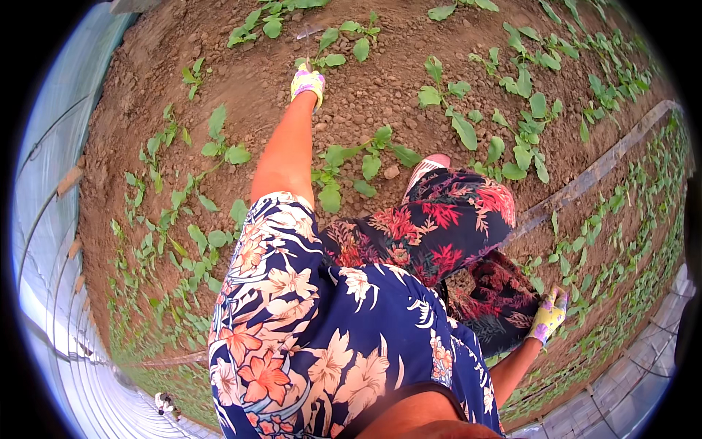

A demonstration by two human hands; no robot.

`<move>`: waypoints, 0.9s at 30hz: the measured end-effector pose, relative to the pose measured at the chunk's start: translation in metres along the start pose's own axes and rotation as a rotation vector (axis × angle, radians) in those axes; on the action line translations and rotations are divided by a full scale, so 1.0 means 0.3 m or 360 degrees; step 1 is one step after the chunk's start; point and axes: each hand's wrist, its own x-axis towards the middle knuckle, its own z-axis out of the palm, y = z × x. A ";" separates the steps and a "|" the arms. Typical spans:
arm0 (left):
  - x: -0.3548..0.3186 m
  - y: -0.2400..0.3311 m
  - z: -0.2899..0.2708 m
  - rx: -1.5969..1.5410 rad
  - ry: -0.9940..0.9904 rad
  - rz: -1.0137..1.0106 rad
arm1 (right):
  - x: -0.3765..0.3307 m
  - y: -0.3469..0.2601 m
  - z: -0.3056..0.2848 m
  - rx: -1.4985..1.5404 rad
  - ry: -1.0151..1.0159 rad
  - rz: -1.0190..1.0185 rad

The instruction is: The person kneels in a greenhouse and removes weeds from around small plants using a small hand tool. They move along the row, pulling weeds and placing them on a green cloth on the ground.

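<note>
The gloved left hand [308, 82] has its fingers curled in; whether it grips anything, I cannot tell. Just ahead and slightly right of it stands a broad-leaved seedling [335, 60], far nearer to it than to the gloved right hand [550, 316], whose grip is unclear. Straight beyond lies a thin greyish blade-like piece [308, 31], lengthwise roughly crosswise to the arm. Around the left hand spreads cloddy brown soil [256, 84]; far to its left, plastic greenhouse sheeting [55, 95].
</note>
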 end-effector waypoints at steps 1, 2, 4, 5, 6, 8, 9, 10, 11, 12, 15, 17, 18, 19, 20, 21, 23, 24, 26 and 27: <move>-0.010 -0.005 0.014 0.0046 0.0017 0.0069 | 0.002 -0.002 0.001 -0.0026 0.0015 0.0006; -0.024 -0.012 0.022 0.0091 0.0036 0.0135 | 0.003 -0.005 0.000 -0.0033 0.0012 0.0007; -0.075 -0.035 0.019 0.0140 -0.0040 0.0166 | -0.001 -0.011 -0.008 -0.0044 0.0009 0.0016; -0.104 -0.050 0.011 0.0165 -0.0077 0.0180 | -0.001 -0.015 -0.013 -0.0020 -0.0005 0.0039; -0.125 -0.063 -0.018 0.0189 -0.0068 0.0241 | -0.001 -0.022 -0.017 0.0007 -0.0024 0.0056; -0.099 -0.122 -0.039 0.0308 0.0023 0.0401 | -0.006 -0.035 -0.022 0.0026 -0.0034 0.0071; -0.113 -0.124 -0.053 0.0327 0.0095 0.0493 | -0.009 -0.043 -0.023 0.0014 -0.0024 0.0061; -0.124 -0.118 -0.058 0.0363 0.0109 0.0470 | -0.011 -0.045 -0.024 0.0001 -0.0014 0.0053; -0.136 -0.108 -0.066 0.0400 0.0122 0.0448 | -0.010 -0.035 -0.019 0.0056 0.0009 0.0018; -0.157 -0.074 -0.081 0.0436 0.0134 0.0431 | -0.011 -0.020 -0.012 0.0113 0.0037 -0.0014; -0.177 -0.003 -0.084 0.0319 0.0164 0.0334 | -0.012 -0.015 -0.010 0.0162 0.0071 -0.0047; -0.152 0.014 -0.065 0.0462 0.0066 0.0357 | -0.014 -0.034 -0.018 0.0136 0.0039 0.0007; -0.128 0.018 -0.063 0.0588 -0.0014 0.0389 | -0.014 -0.058 -0.027 0.0116 0.0000 0.0055; -0.110 0.014 -0.066 0.0713 -0.0095 0.0420 | -0.012 -0.070 -0.031 0.0097 -0.0040 0.0103; -0.092 0.011 -0.081 0.0700 -0.0041 0.0498 | -0.004 -0.059 -0.027 0.0076 -0.0035 0.0075; -0.079 0.036 -0.089 0.0773 -0.0106 0.0486 | -0.001 -0.045 -0.024 0.0051 -0.0019 0.0061; -0.108 0.067 -0.096 0.0507 -0.0014 0.0480 | -0.001 -0.029 -0.025 0.0021 -0.0013 0.0069; -0.114 0.058 -0.078 0.0565 0.0032 0.0406 | 0.003 -0.050 -0.030 0.0019 -0.0032 0.0078; -0.094 -0.001 -0.046 0.0711 -0.0070 0.0320 | 0.009 -0.063 -0.027 0.0039 -0.0045 0.0061; -0.084 -0.004 -0.055 0.0659 -0.0054 0.0359 | 0.008 -0.056 -0.023 0.0058 -0.0034 0.0043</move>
